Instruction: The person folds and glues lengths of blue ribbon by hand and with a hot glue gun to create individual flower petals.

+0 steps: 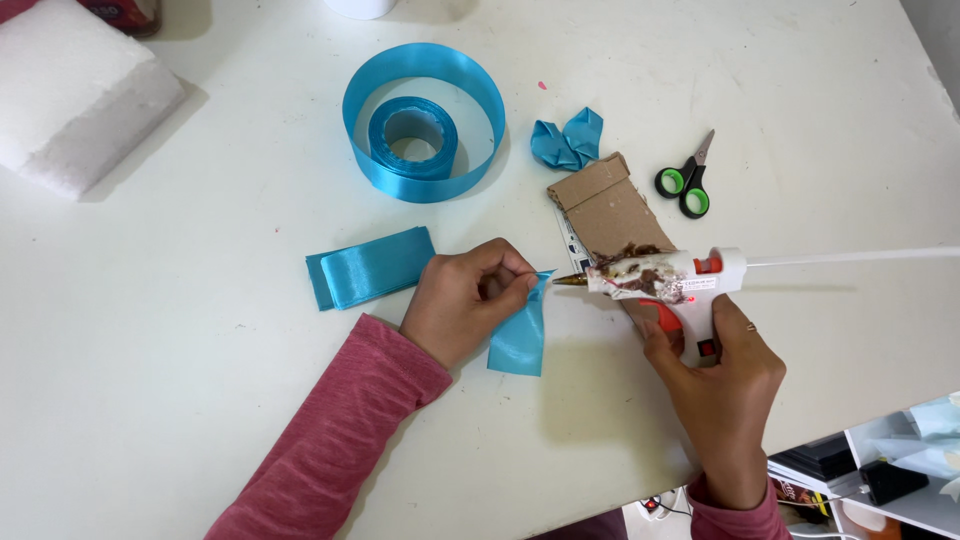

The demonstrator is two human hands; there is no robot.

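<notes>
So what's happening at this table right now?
A person is working with blue satin ribbon. The left hand pinches a folded ribbon piece on the white table, while the right hand aims a hot glue gun at its pinched tip. A ribbon roll, scissors and cardboard lie beyond.

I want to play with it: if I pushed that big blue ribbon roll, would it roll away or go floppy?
The ribbon roll lies flat on the table, so it would probably slide, not roll. Its outer loop has sprung wide of the core, so it likely bends and unwinds easily. The shiny satin looks slippery and light.
</notes>
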